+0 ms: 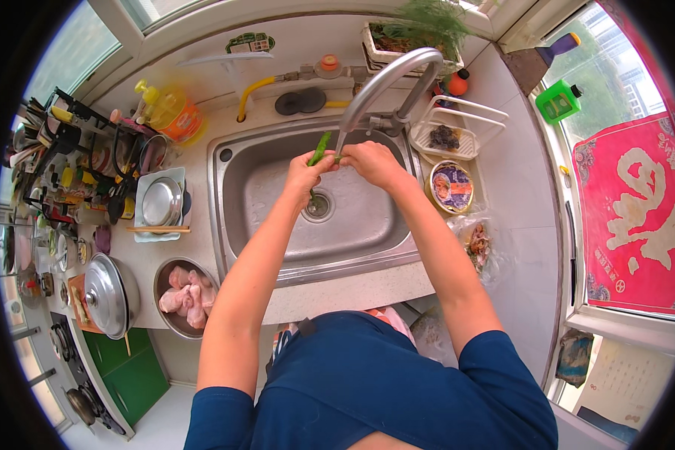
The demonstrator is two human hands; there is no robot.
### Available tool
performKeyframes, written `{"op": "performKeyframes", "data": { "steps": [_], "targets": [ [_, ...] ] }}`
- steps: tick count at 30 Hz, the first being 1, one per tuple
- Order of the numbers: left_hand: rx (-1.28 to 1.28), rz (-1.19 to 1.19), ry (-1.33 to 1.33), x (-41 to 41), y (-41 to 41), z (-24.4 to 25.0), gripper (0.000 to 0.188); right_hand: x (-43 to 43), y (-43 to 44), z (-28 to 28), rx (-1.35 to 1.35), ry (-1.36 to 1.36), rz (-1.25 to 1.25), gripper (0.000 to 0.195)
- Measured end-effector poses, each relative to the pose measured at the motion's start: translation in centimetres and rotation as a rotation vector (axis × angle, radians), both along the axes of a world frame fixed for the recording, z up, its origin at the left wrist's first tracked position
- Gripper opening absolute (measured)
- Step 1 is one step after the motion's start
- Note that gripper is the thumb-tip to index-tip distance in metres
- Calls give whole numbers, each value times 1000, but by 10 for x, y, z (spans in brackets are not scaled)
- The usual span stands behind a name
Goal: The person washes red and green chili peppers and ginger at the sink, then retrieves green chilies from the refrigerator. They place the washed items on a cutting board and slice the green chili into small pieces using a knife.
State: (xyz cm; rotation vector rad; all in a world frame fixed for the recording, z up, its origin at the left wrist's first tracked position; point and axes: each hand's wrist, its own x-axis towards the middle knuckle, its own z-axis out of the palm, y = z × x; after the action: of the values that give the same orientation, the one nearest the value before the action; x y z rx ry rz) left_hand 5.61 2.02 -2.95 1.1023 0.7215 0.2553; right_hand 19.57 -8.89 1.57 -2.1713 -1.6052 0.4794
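Observation:
Over the stainless steel sink (259,214), my left hand (304,175) grips a long green vegetable, probably a chili pepper (320,147). One end points up past the fingers, and a green part shows below the hand above the drain (318,206). Fingertips of my right hand (371,163) meet those of the left and pinch a small green bit (337,160). Whether that bit belongs to the same pepper I cannot tell. The curved metal faucet (365,93) runs a thin stream of water right at the fingertips.
Left of the sink stand a metal bowl of raw chicken pieces (188,298), a lidded pot (108,295), a pale blue basin (146,233) with chopsticks, and a yellow pump bottle (174,115). On the right are a white rack (475,143), a round tub (451,187) and a plastic bag (486,253).

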Motion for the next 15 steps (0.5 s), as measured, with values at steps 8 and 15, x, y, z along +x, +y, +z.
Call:
{"op": "performKeyframes", "data": {
  "steps": [8,15],
  "targets": [
    [-121,-59,-83,1,7,0,24,17,3,13,-40,251,125,16],
    [-543,-98,-336,-1,15,-12,26,20,1,-1,101,1031,109,26]
  ]
}}
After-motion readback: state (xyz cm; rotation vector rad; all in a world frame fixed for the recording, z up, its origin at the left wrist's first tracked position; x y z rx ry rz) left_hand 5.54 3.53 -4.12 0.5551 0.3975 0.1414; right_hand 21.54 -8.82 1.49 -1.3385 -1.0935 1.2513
